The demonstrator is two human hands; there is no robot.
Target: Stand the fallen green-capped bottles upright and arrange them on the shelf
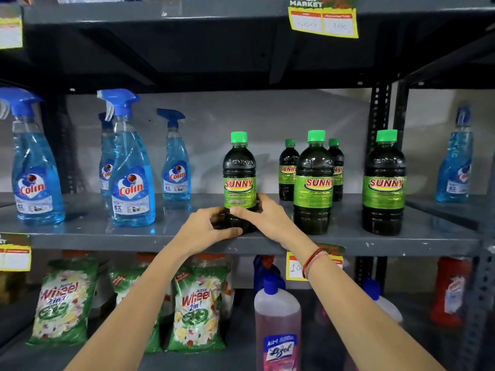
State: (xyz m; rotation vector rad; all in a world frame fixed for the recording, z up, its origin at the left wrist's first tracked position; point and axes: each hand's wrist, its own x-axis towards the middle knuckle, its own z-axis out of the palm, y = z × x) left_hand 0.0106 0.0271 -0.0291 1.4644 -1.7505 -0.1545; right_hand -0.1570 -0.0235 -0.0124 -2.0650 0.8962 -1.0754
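Several dark bottles with green caps and green "Sunny" labels stand upright on the grey metal shelf (107, 236). The leftmost bottle (239, 170) stands near the shelf's front edge, and both hands wrap its lower part: my left hand (207, 227) from the left, my right hand (263, 218) from the right. Two more stand at the front to its right, a middle bottle (313, 183) and a right bottle (384, 183). Behind the middle one, two smaller-looking bottles (288, 170) stand at the back. No bottle lies on its side.
Blue Colin spray bottles (132, 170) fill the shelf's left part, and another spray bottle (454, 162) stands past the upright post on the right. Below are detergent bags (197, 303) and a pink Lizol bottle (277, 325). Yellow price tags hang from the shelf edges.
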